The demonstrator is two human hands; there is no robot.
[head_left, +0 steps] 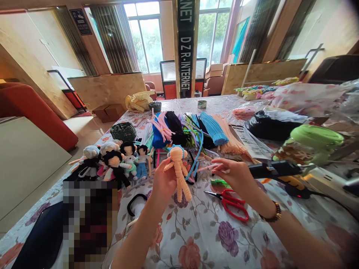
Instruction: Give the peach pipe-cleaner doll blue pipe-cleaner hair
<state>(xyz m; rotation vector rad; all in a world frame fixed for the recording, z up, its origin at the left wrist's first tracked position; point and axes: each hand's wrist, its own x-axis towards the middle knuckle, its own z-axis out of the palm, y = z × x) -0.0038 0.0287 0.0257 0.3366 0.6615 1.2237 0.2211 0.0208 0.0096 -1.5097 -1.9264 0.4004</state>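
Note:
My left hand (165,178) is closed around a peach doll (177,164) wound from fuzzy pipe cleaner, upright with its legs hanging down. A blue strand runs round the top of its head. Right of the doll, my right hand (231,173) pinches the end of a thin pale pink pipe cleaner (206,168), which points toward the doll. Between the two hands hangs a bent light blue pipe cleaner (199,155); where it ends is unclear. Below my right hand lie red-handled scissors (234,205), blades pointing left, beside a green tool (220,182).
Finished dolls (114,160) sit at the left near a dark green basket (123,131). Bundles of coloured pipe cleaners (214,129) lie behind my hands. A black corded tool (276,169) is at right, by a green-topped bag (315,136). A tape roll (202,104) stands farther back.

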